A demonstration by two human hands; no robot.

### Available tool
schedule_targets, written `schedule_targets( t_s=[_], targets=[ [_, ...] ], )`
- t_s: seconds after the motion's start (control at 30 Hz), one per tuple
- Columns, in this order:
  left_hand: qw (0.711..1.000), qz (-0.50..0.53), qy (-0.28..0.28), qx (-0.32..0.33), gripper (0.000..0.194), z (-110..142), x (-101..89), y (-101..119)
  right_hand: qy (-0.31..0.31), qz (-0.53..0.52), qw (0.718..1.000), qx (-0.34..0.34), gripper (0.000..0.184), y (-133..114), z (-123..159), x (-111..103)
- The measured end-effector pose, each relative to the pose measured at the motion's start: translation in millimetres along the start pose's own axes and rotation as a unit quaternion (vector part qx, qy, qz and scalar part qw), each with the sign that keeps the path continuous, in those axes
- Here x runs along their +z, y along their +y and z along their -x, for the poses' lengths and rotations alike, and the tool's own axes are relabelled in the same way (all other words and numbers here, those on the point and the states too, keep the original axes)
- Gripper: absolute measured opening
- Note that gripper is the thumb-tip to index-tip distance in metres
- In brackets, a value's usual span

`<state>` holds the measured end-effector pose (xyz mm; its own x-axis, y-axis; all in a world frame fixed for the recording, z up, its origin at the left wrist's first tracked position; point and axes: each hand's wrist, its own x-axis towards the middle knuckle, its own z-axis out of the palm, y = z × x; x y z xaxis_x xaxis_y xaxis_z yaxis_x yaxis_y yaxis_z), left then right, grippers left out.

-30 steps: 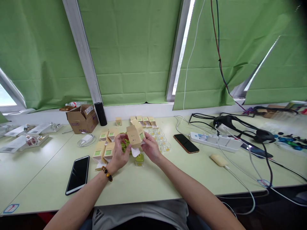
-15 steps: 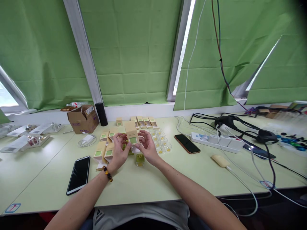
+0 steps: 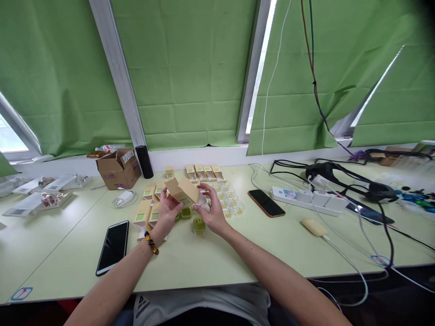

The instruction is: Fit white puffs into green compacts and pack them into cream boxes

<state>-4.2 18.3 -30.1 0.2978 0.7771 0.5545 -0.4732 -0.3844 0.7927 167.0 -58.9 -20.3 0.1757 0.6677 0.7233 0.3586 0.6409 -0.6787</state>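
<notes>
Pale table [image 3: 217,267] | held carton [image 3: 189,190] | green jar [image 3: 199,226] near | white-edged phone [image 3: 113,246] left

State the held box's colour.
The box is mostly tan, best seen in the head view.

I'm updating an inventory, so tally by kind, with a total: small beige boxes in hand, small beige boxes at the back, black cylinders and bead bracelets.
Beige box between left hand and right hand: 1
Small beige boxes at the back: 5 (4 in a row, 1 apart)
Black cylinder: 1
Bead bracelet: 1
Total: 8
</notes>
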Motion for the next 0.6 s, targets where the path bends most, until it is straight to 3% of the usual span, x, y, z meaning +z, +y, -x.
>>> schedule_targets(
  t_s=[0.1, 0.17, 0.27, 0.43, 0.6],
  targets=[
    [0.983, -0.162, 0.014, 0.087, 0.061, 3, -0.4, 5, 0.005, 0.066, 0.997, -0.036, 0.064, 0, 0, -1],
    [0.945, -0.269, -0.007, 0.187, 0.051, 5, -1.5, 11, 0.008, 0.09, 0.994, -0.056, 0.063, -1, 0, 0],
    [0.887, -0.344, -0.056, 0.303, 0.043, 9, -4.2, 20, 0.008, 0.101, 0.992, -0.079, 0.059, -1, 1, 0],
    [0.847, -0.407, -0.03, 0.34, 0.022, 13, -8.3, 21, -0.002, 0.107, 0.99, -0.093, 0.058, 4, 3, 2],
    [0.831, -0.409, -0.024, 0.377, 0.025, 14, -8.6, 18, 0.014, 0.126, 0.984, -0.124, 0.062, 9, 4, 2]
  ],
)
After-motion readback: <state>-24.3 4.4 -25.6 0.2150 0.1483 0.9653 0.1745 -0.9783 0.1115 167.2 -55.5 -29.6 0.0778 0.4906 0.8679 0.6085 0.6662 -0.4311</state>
